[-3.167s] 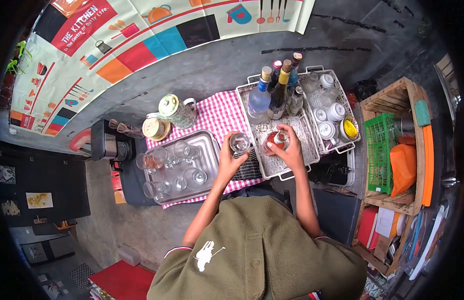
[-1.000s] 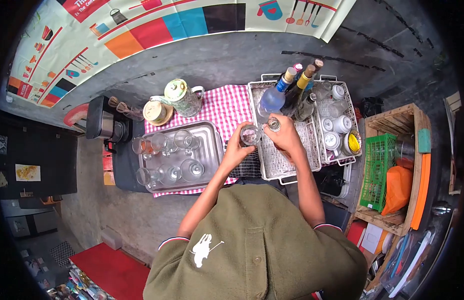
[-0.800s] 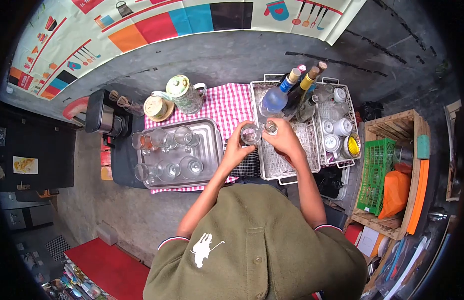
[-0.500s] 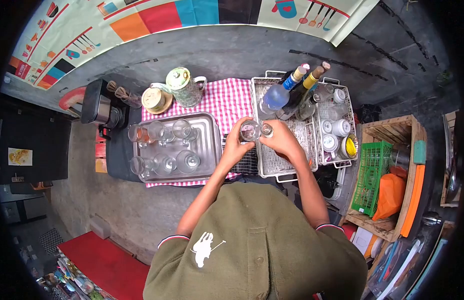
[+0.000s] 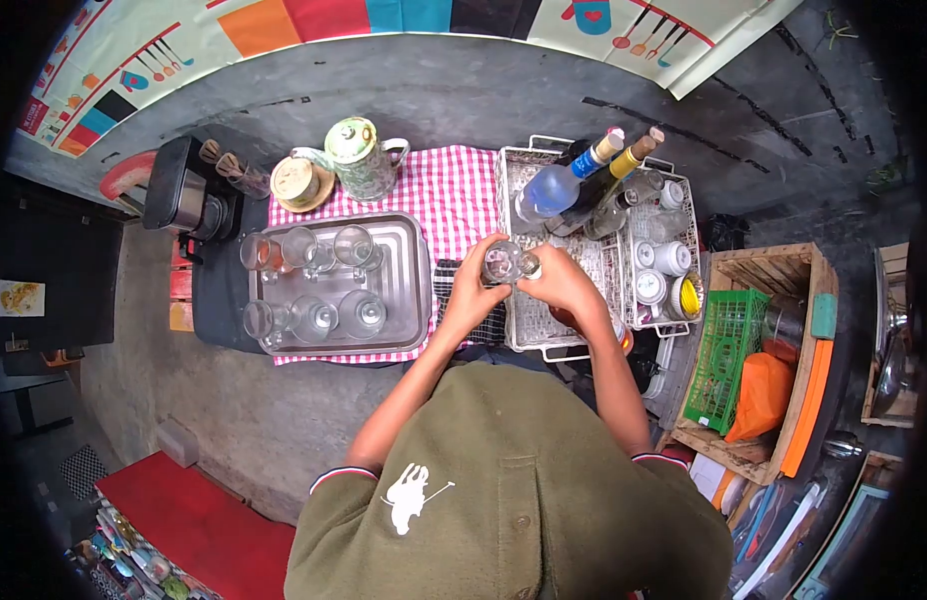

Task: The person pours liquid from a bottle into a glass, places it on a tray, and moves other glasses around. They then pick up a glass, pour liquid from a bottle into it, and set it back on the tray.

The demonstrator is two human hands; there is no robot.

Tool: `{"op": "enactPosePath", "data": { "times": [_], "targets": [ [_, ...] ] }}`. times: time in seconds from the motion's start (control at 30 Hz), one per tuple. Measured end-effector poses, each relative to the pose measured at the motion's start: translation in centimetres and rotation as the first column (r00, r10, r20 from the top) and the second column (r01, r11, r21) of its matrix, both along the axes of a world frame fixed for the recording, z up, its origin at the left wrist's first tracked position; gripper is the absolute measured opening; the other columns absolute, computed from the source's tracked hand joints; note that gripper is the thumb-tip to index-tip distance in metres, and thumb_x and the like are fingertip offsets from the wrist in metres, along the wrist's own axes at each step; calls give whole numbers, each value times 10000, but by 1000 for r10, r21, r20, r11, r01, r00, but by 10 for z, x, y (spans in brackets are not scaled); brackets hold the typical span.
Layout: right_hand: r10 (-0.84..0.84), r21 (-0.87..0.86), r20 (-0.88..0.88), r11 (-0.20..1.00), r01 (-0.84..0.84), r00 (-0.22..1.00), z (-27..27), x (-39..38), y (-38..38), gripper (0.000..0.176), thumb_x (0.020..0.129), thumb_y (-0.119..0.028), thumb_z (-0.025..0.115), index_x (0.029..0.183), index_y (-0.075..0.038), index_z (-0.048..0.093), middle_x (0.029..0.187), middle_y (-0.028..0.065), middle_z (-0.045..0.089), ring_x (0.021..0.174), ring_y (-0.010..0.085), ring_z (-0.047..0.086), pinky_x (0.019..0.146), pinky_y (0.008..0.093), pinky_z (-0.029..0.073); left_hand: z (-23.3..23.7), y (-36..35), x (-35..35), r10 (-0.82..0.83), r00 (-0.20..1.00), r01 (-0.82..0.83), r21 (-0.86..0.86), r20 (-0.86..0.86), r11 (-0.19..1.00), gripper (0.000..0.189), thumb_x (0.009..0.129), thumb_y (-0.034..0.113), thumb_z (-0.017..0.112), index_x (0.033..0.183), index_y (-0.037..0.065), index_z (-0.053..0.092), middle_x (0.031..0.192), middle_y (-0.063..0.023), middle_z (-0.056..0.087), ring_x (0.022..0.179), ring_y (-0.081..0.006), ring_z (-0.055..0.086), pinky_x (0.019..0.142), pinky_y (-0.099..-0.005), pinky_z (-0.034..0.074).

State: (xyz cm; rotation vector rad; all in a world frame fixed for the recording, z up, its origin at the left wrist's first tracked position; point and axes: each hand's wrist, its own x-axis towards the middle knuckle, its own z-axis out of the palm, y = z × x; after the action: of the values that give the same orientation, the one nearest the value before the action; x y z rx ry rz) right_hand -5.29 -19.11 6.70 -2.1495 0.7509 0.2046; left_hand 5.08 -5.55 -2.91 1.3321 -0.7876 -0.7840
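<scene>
Over the left part of a white wire basket [image 5: 555,352], my left hand [image 5: 475,284] is wrapped round a clear drinking glass [image 5: 501,263], seen from above through its round opening. My right hand [image 5: 564,284] is closed on a small shiny glass piece [image 5: 529,264] right at the glass's right side; I cannot tell whether it is the glass's foot or a separate item. To the left, several clear footed glasses [image 5: 364,314] stand on a metal tray [image 5: 412,285]. Behind my right hand, a blue-necked bottle [image 5: 552,192] and a dark yellow-necked bottle [image 5: 612,180] lean in the basket.
A second wire basket [image 5: 667,327] holds white-lidded jars [image 5: 673,258]. A green patterned pitcher [image 5: 362,160] and a lidded cup [image 5: 296,183] stand on the checked cloth [image 5: 457,190]. A coffee maker [image 5: 179,195] is at far left, a wooden crate [image 5: 819,300] at right.
The view has shifted slightly, so the tray and pitcher appear further left. Both hands stay together over the basket, and the small shiny piece in my right hand sits nearer the glass.
</scene>
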Motion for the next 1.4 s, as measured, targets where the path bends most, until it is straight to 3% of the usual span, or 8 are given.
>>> {"op": "enactPosePath", "data": {
  "times": [0.2,0.4,0.5,0.7,0.8,1.4],
  "targets": [
    [-14,47,-8,999,15,1000,-8,-5,-4,313,720,-153,730,938,70,700,826,298,684,829,408,708,766,451,536,8,-1,-2,-28,997,31,44,-74,999,759,687,-117,652,1405,59,478,1309,-76,542,1185,-149,556,990,-293,471],
    [-41,-15,43,999,42,998,-33,-9,-4,301,715,-151,726,915,73,701,785,296,676,783,405,707,742,446,534,5,-4,0,-26,998,24,41,49,999,761,681,-97,667,1403,61,485,1340,-89,549,1209,-178,557,996,-305,471],
    [-29,11,-14,1000,29,999,-30,-7,-5,305,712,-151,726,913,77,700,785,302,674,781,404,707,739,446,536,9,-3,2,-27,995,21,64,99,998,761,669,-88,675,1393,62,498,1340,-99,556,1226,-196,556,1017,-316,460],
    [-25,11,-35,1000,25,999,-23,-2,-2,320,707,-157,733,923,78,700,810,309,679,806,396,713,746,440,539,14,-1,1,-18,995,9,91,100,996,759,656,-84,684,1379,66,512,1320,-109,564,1239,-222,553,1046,-337,436],
    [-53,11,-69,999,54,996,-28,-5,-3,319,700,-159,736,921,67,694,792,248,698,748,332,714,711,417,533,6,-3,-2,13,992,-16,25,124,1000,752,654,-84,686,1372,66,517,1313,-111,566,1233,-232,557,1041,-342,437],
    [-67,-46,-190,997,60,979,-41,-10,-4,425,696,-225,781,951,97,675,867,275,702,819,335,719,723,412,545,3,-4,-3,-23,988,21,19,153,1000,724,636,-65,681,1335,50,537,1320,-138,579,1265,-289,544,1080,-380,413]
  ]
}}
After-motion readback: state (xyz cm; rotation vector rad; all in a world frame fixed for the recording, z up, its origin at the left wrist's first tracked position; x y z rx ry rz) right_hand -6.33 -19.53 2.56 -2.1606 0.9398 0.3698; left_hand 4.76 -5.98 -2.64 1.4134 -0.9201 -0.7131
